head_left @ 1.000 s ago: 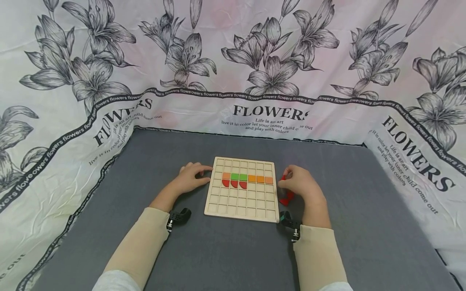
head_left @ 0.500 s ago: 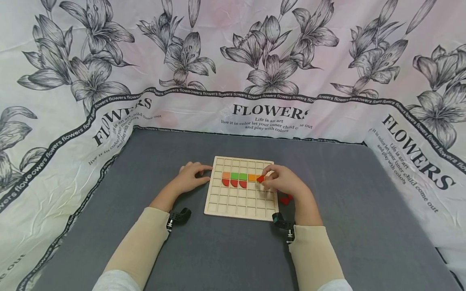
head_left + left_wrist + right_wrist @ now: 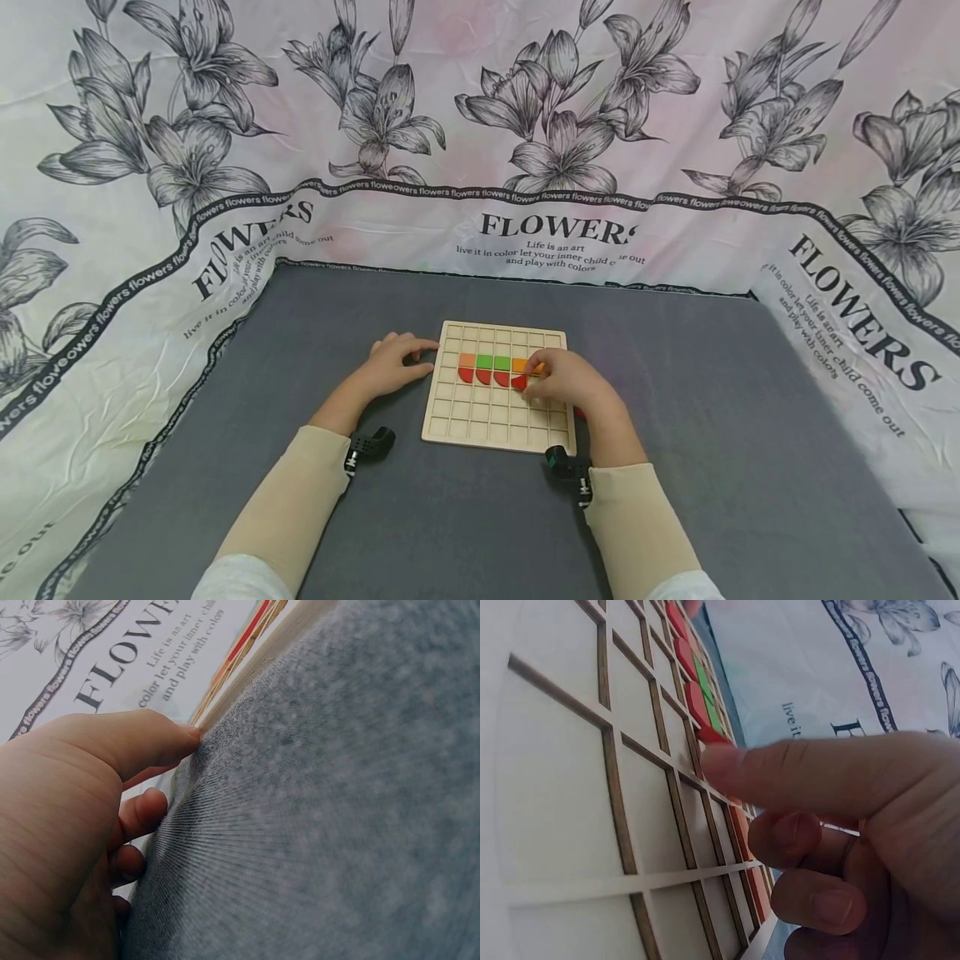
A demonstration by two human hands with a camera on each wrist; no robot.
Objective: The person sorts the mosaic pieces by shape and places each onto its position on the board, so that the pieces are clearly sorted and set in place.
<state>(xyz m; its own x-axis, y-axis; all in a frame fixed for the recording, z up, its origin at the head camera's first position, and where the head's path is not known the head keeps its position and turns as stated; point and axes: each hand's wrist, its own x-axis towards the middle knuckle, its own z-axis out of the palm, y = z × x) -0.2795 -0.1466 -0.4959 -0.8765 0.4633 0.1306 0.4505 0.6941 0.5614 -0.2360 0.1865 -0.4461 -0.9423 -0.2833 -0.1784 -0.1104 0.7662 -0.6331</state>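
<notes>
A pale wooden grid board [image 3: 480, 425] lies on the grey table. My left hand [image 3: 386, 367] touches its left edge with thumb and index fingertips, the fingers loosely bent. Over the middle of the grid, my right hand [image 3: 573, 382] pinches a red quarter-circle tile [image 3: 518, 382] between thumb and fingers. That tile [image 3: 712, 736] is mostly behind the thumb in the right wrist view. Several coloured tiles make a row with green squares [image 3: 492, 362] and an orange square [image 3: 519, 365]; its right end is partly covered by my hand. Three red quarter-circle tiles [image 3: 483, 377] sit directly below.
A red loose tile [image 3: 579, 412] shows beside the board's right edge, partly hidden by my right wrist. The grey tabletop [image 3: 450, 525] spreads around the board. White floral cloth [image 3: 555, 242] stands up along the back and sides.
My right hand has picked up a red tile from beside the board and carried it left over the grid, beside the three red tiles. The left hand has stayed in place.
</notes>
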